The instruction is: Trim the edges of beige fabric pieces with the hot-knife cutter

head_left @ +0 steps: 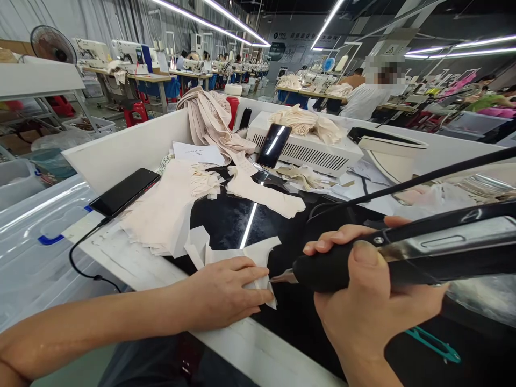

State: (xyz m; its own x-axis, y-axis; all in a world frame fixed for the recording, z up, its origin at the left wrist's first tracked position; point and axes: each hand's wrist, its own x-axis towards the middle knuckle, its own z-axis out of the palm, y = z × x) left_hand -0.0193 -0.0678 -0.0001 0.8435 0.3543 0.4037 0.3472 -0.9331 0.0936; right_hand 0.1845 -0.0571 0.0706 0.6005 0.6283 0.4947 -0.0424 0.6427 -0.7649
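My right hand (374, 301) is wrapped round the black grip of a corded hand tool (326, 266) with a narrow metal tip. The tip (284, 277) points left and touches or nearly touches the edge of a small off-white fabric piece (264, 250). My left hand (229, 290) lies on that piece with its fingers stretched out, pressing it against the shiny black work surface (226, 226). Its thumb is hidden. A stack of cream fabric pieces (161, 209) lies beyond my left hand, and another cut cream piece (268, 193) lies further back.
A phone (124, 192) with a cable lies at the left edge; another phone (274, 145) leans on a white vented box (302, 148). Teal thread snips (433, 344) lie at lower right. The tool's black cable (423, 185) crosses the right side. A person (366, 99) is in the background.
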